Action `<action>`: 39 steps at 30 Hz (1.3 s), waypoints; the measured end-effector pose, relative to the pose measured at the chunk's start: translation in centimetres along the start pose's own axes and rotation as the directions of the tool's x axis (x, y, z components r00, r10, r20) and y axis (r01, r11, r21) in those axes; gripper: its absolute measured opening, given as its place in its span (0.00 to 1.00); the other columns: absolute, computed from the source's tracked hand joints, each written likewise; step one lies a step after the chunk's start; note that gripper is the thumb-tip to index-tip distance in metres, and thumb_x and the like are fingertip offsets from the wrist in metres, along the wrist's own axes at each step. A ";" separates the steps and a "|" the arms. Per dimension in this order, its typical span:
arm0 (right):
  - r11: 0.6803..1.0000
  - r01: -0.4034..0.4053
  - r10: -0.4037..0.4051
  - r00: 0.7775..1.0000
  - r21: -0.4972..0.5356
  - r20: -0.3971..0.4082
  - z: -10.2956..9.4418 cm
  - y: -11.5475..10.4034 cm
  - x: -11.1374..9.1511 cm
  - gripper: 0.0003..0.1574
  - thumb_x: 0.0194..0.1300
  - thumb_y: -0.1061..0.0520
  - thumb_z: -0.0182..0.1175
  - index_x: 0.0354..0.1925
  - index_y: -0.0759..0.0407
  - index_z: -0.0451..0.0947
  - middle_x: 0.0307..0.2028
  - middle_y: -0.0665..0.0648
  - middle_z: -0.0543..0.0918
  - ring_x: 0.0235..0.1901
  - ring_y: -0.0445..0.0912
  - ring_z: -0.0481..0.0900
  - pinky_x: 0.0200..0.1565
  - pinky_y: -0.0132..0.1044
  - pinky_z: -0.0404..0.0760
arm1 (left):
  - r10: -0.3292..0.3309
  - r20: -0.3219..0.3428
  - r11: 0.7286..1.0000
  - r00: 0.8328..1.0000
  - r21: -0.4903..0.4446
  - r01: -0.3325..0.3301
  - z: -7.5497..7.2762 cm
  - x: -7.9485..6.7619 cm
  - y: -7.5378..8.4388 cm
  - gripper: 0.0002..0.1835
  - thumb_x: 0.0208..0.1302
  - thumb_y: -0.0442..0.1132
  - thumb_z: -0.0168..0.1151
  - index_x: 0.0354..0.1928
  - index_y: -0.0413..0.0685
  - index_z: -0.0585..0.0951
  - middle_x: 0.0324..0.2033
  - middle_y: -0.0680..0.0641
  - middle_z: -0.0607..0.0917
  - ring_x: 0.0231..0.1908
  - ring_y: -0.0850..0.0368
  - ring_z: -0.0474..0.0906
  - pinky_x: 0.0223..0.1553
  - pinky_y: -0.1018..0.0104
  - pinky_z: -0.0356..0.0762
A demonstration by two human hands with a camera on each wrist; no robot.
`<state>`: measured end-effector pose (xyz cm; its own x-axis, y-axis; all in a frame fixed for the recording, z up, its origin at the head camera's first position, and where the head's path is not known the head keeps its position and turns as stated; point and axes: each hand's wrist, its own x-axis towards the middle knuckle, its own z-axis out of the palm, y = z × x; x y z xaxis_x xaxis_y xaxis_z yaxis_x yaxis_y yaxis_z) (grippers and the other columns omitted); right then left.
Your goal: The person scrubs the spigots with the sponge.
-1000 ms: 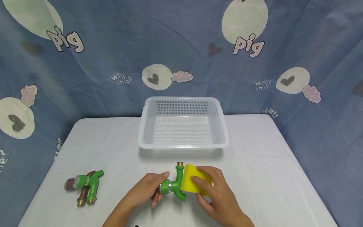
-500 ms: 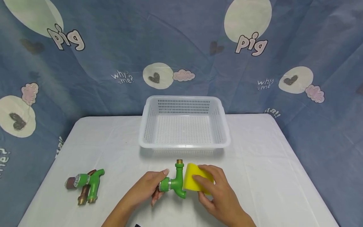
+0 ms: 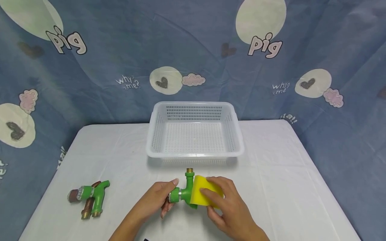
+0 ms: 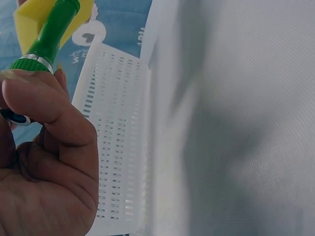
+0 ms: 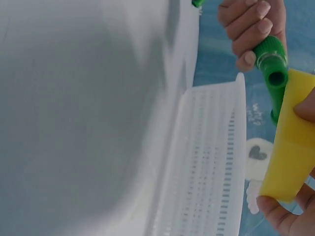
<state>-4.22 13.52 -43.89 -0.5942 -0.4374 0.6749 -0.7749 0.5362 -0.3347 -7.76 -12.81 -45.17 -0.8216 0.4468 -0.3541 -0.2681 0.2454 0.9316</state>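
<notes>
My left hand (image 3: pixel 156 197) grips a green faucet (image 3: pixel 187 192) by its ribbed handle end, its brass-threaded inlet pointing away from me. The handle's far end is hidden inside that hand. With my right hand (image 3: pixel 232 207) I hold a bent yellow sponge (image 3: pixel 197 194) between thumb and fingers. It lies along the right side of the faucet and covers part of the spout in the head view. From the right wrist, the sponge (image 5: pixel 293 142) is right at the open spout of the faucet (image 5: pixel 277 78). Both are held up over the white table.
A white perforated basket (image 3: pixel 195 155) stands behind the hands at the back of the table. To the left lie a second green faucet (image 3: pixel 99 195) and a brown one (image 3: pixel 86 209), overlapping. A patterned blue cloth (image 3: pixel 193 40) hangs behind the table.
The sponge shifted slightly right, off the faucet, half a second ago, and has now come back left over its spout. My left hand keeps its grip, with the faucet almost unmoved.
</notes>
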 end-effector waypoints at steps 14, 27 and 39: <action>1.000 0.012 -0.012 0.999 0.015 -0.034 -0.1 0.0 0.1 0.23 0.60 0.58 0.55 0.54 0.56 0.78 0.58 0.64 0.72 0.55 0.58 0.69 0.61 0.34 0.68 | -0.007 -0.016 1.000 1.000 0.004 0.007 -0.1 0.2 0.0 0.35 0.71 0.65 0.43 0.21 0.40 0.77 0.11 0.48 0.74 0.06 0.59 0.66 0.09 0.54 0.71; 0.992 0.126 -0.126 0.992 0.007 -0.026 1.6 -1.8 0.9 0.21 0.66 0.52 0.54 0.54 0.60 0.77 0.57 0.65 0.73 0.53 0.55 0.72 0.57 0.39 0.74 | -0.006 0.008 1.000 1.000 -0.003 0.006 0.2 0.7 0.0 0.35 0.69 0.65 0.44 0.26 0.40 0.80 0.11 0.47 0.75 0.06 0.57 0.66 0.09 0.57 0.71; 0.998 0.013 -0.015 0.999 -0.058 -0.045 1.2 0.0 -0.1 0.23 0.65 0.54 0.52 0.56 0.59 0.77 0.58 0.65 0.73 0.53 0.57 0.71 0.58 0.37 0.73 | -0.012 0.019 1.000 1.000 0.012 0.011 0.3 0.4 -0.2 0.36 0.70 0.65 0.44 0.21 0.40 0.76 0.10 0.47 0.74 0.05 0.57 0.66 0.09 0.56 0.72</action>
<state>-4.38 12.67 -44.78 -0.5720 -0.4127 0.7089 -0.7686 0.5716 -0.2874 -7.89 -12.38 -45.58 -0.8086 0.4604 -0.3664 -0.2713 0.2608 0.9265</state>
